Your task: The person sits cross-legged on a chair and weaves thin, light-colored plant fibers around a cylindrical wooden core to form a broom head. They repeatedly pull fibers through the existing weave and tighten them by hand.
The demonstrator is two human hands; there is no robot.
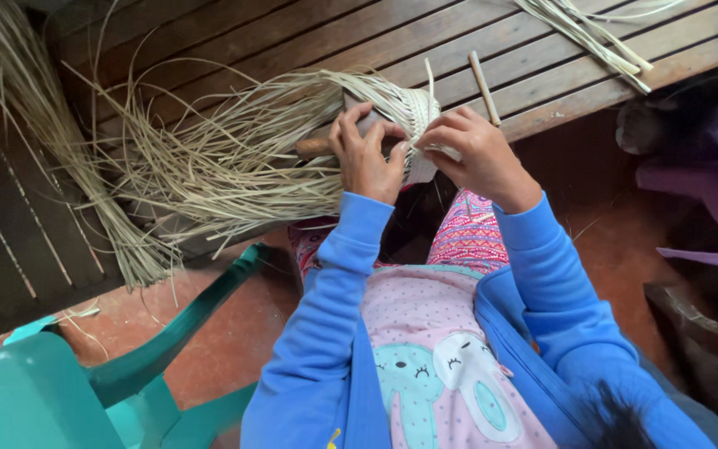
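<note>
At the edge of the dark slatted wooden table [542, 75], the pale woven straw piece with long loose strands [413, 112] sits between both hands. Left hand [366, 158] curled, gripping the weave; right hand [479, 154] pinching one strand. Judgement: keep strand flat, tension even, each crossing snug

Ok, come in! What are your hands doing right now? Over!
Left hand gripping the woven straw piece. Right hand pinching a strand at its woven edge. Loose straw ends fan out over the wooden table. Wooden stick lies beside, clear.
</note>
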